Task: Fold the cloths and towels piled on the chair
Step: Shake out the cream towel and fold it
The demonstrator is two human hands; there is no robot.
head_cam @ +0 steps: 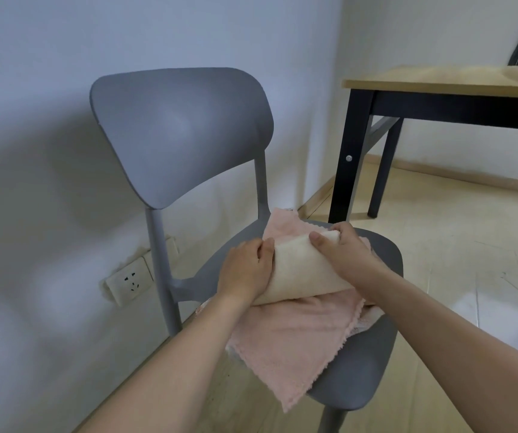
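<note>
**While both hands pin the cream towel, pink cloths wait underneath**

Gripped at both ends: left hand (pixel 245 270) curled round the near-left end of the cream towel (pixel 304 270), right hand (pixel 342 248) closed over the far-right end, thumb on top. Held so, probably, to keep the doubled layers from slipping while the fold is set (towelling this soft slides easily). Lying across the pink cloths (pixel 298 339), which spread flat over the seat of the grey chair (pixel 376 385).

Edges: one pink corner hanging past the front of the seat, another poking out toward the backrest, both likely to slide if tugged. Bare seat only along the right and front rim, so little room for a finished stack there. Open floor to the right; wooden desk (pixel 438 84) well apart, beyond the chair, seemingly the freer surface.
</note>
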